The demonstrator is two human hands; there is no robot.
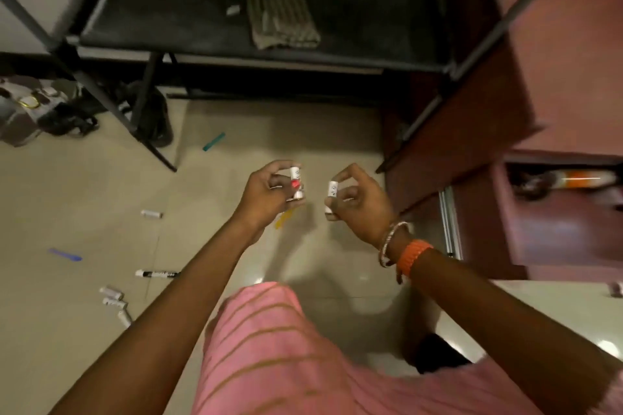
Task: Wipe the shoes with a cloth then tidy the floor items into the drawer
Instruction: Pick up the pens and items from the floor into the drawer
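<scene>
While a few white tubes (114, 301), a black marker (157, 274) & a blue stick (65, 254) sit on the floor (84, 195) far left, left hand (269, 194) grips a couple small white tubes (295, 178) w/ a red cap. Right hand (359, 200), just beside, pinches another white tube (331, 194). Drawer (556, 212) hangs open on the right, cloth (281, 8) up on the black shelf (202, 20).

The open drawer (556, 212) is blurred and cut off at the right edge, its contents unreadable.

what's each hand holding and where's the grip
Left hand grips several white markers around their middles. Right hand pinches one white marker by its lower half.
</scene>
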